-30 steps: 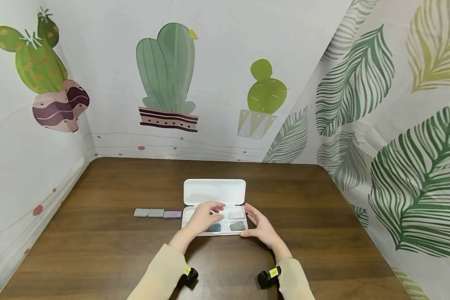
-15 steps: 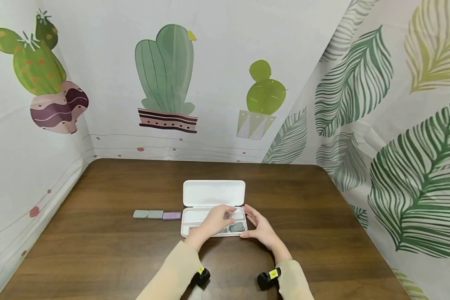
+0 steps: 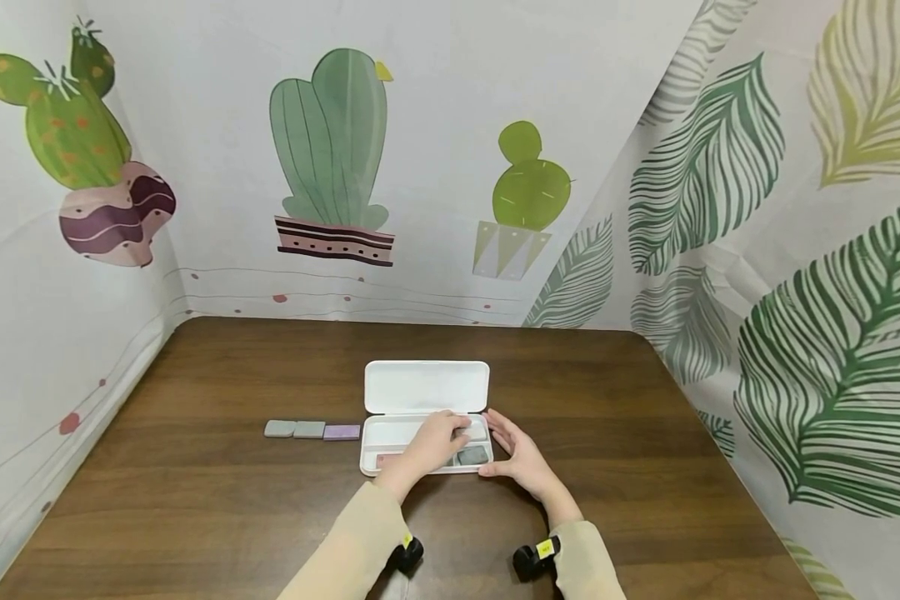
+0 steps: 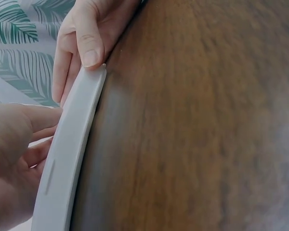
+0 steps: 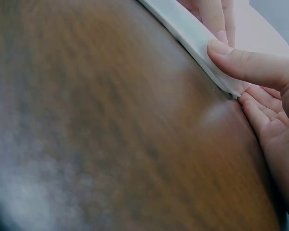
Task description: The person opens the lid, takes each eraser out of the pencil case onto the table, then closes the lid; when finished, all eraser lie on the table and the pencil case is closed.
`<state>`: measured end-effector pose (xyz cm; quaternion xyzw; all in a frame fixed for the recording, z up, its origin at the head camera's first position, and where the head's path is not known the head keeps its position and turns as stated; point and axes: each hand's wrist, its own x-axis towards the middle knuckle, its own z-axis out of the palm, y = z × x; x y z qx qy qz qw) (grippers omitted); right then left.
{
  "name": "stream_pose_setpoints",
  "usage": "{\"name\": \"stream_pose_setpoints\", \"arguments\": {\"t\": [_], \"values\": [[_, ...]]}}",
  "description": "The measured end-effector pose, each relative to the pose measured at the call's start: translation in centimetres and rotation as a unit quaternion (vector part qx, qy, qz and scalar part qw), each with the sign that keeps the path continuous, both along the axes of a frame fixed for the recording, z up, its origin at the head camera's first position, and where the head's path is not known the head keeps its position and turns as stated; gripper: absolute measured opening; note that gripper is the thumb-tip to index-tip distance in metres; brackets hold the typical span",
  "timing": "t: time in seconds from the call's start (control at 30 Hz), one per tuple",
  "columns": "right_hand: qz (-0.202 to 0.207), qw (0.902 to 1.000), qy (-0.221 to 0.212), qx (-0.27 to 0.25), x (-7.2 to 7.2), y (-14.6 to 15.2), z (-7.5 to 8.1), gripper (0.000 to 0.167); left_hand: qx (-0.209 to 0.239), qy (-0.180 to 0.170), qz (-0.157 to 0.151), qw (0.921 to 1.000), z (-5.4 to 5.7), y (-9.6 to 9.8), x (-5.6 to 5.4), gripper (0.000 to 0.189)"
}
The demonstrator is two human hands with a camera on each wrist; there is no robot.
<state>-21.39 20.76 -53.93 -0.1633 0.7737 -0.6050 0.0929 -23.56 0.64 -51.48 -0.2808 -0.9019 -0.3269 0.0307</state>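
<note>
The head view faces forward and down across the tabletop [image 3: 195, 500]. Close wrist views share the white case [image 4: 70, 144].

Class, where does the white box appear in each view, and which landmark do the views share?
Head: the white box is central, in the lower half, lid open.
Left wrist: its front wall slants up from the bottom left.
Right wrist: its front wall slants down rightward from the top.
Shared landmark: the right hand gripping its right end.

Case [image 3: 389, 431] on table [image 3: 195, 508], three blocks [image 3: 309, 430] in row to its left, lid [image 3: 427, 387] behind
</note>
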Motion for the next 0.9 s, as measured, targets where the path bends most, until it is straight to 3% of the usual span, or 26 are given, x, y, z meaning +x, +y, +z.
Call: {"name": "stream_pose_setpoints", "arguments": {"t": [0.13,0.4,0.73,0.9], "values": [[0.001,1.0000,-0.002,-0.002,0.00,-0.03,0.04,0.098,-0.011,0.014,-0.005,0.9998,0.18,-0.03,0.15,0.022],[0.001,1.0000,0.002,-0.007,-0.03,0.00,0.03,0.098,-0.011,0.008,-0.011,0.9998,0.24,0.04,0.15,0.018],[0.002,1.0000,0.000,-0.002,-0.03,0.00,0.08,0.097,0.026,-0.022,-0.031,0.9989,0.23,-0.09,-0.06,0.017],[0.000,1.0000,-0.004,-0.003,0.06,-0.06,0.17,0.098,0.054,-0.060,-0.029,0.9963,0.12,-0.27,-0.19,0.018]]}}
